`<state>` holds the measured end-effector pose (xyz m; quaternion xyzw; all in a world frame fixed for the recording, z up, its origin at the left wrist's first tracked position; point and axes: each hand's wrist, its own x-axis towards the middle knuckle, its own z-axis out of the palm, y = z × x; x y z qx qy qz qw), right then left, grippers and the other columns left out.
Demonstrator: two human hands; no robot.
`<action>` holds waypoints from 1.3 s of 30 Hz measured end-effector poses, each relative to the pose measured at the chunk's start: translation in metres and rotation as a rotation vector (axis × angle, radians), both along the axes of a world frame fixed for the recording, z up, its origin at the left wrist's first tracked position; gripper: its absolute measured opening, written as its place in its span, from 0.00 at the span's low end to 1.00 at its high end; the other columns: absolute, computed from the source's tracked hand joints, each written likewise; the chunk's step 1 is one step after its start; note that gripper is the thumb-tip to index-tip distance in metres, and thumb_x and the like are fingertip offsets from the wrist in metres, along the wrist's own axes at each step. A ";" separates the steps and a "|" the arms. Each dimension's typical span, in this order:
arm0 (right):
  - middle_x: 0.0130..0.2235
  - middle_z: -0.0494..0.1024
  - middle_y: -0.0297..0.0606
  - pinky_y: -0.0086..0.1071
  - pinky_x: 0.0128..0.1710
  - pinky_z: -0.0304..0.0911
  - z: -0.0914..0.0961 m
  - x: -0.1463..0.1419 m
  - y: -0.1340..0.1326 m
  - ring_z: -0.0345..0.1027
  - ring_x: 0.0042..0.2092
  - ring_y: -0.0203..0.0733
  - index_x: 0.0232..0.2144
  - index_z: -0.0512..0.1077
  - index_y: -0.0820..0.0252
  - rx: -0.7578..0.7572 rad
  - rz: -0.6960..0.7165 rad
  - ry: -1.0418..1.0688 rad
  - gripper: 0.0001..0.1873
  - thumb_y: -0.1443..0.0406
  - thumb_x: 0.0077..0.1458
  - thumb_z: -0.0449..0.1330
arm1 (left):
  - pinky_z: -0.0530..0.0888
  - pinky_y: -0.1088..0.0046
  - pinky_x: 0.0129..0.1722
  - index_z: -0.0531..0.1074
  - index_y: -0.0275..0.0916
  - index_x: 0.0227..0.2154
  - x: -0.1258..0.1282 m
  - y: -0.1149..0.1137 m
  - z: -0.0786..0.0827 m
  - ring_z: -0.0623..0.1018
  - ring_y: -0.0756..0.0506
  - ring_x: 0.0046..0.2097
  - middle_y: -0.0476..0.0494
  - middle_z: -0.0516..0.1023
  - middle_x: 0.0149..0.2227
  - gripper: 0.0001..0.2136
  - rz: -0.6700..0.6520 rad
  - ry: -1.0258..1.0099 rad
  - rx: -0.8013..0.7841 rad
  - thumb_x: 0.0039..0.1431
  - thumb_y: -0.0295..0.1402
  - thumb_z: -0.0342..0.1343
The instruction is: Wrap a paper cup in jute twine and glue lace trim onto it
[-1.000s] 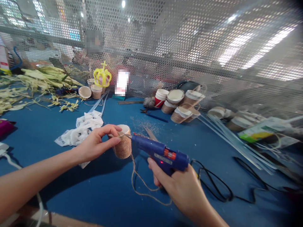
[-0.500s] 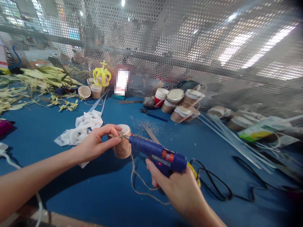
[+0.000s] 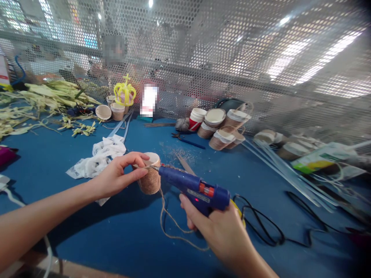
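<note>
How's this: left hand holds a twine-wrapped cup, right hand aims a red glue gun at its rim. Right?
No. The head view shows the glue gun in the right hand is blue, not red; the left hand holds the cup.

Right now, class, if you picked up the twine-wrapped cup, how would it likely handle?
The twine-wrapped cup, pinched by the left hand, looks hollow, thin paper: probably light, easily crushed. Its rough twine wrap likely resists slipping. The trailing twine looks floppy and could snag.
</note>
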<state>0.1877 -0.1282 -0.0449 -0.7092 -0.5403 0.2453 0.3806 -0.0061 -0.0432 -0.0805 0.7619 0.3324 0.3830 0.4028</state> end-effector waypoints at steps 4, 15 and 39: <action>0.10 0.66 0.31 0.27 0.13 0.61 0.002 0.000 -0.001 0.65 0.14 0.38 0.14 0.66 0.58 -0.030 0.001 0.027 0.11 0.61 0.43 0.58 | 0.65 0.63 0.49 0.66 0.37 0.26 -0.001 0.000 0.000 0.69 0.42 0.51 0.39 0.75 0.41 0.07 -0.012 0.008 0.005 0.57 0.33 0.50; 0.07 0.62 0.27 0.27 0.11 0.61 -0.029 0.012 0.012 0.60 0.11 0.36 0.12 0.62 0.54 0.049 -0.075 0.089 0.12 0.57 0.38 0.59 | 0.66 0.64 0.49 0.66 0.37 0.26 -0.001 0.001 -0.001 0.70 0.42 0.51 0.40 0.75 0.40 0.06 -0.006 -0.010 0.005 0.57 0.32 0.51; 0.09 0.64 0.27 0.25 0.12 0.61 -0.019 0.017 0.016 0.65 0.13 0.36 0.15 0.65 0.56 0.002 0.038 0.074 0.11 0.59 0.42 0.56 | 0.66 0.63 0.48 0.65 0.37 0.26 -0.006 0.005 0.000 0.70 0.42 0.51 0.37 0.73 0.45 0.06 -0.066 -0.002 -0.022 0.57 0.32 0.50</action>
